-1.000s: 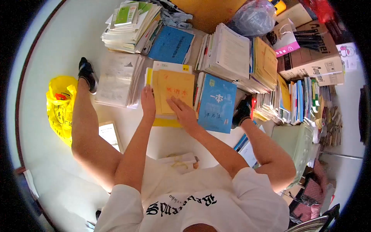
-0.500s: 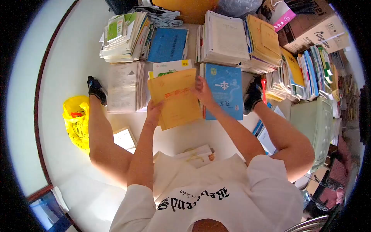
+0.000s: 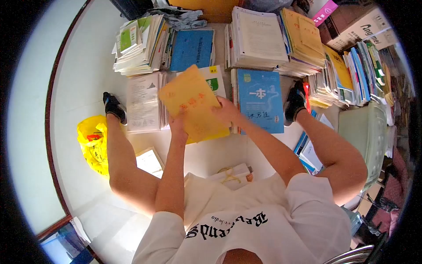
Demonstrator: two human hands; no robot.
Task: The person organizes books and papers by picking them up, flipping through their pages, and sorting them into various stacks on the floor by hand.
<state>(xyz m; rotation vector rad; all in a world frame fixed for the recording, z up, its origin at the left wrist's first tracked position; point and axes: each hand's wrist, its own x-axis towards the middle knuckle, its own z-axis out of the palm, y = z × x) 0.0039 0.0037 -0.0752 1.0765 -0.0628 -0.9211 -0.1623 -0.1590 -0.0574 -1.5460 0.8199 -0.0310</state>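
A tan exercise booklet (image 3: 189, 101) with red characters is held up, tilted to the left, between my two hands. My left hand (image 3: 178, 125) grips its lower left edge, while my right hand (image 3: 227, 111) closes on its right edge. Behind and beneath it lies a white-and-green book (image 3: 214, 83) with a yellow corner, on top of a yellow item (image 3: 209, 135) that shows below. Just right of my right hand is a blue book (image 3: 260, 101) on a stack. The fingertips behind the booklet are hidden.
Paper stacks (image 3: 143, 103) stand at the left, with another blue book (image 3: 192, 50) behind. Taller paper piles (image 3: 259, 39) stand at the back. A yellow bag (image 3: 93, 145) lies beside my left leg, a cardboard box (image 3: 360, 28) at the back right, and a pale green bin (image 3: 362, 141) at the right.
The tan booklet has been lifted off the books and turned to lean left. Both hands went from resting on it to gripping its edges. The camera view has shifted.
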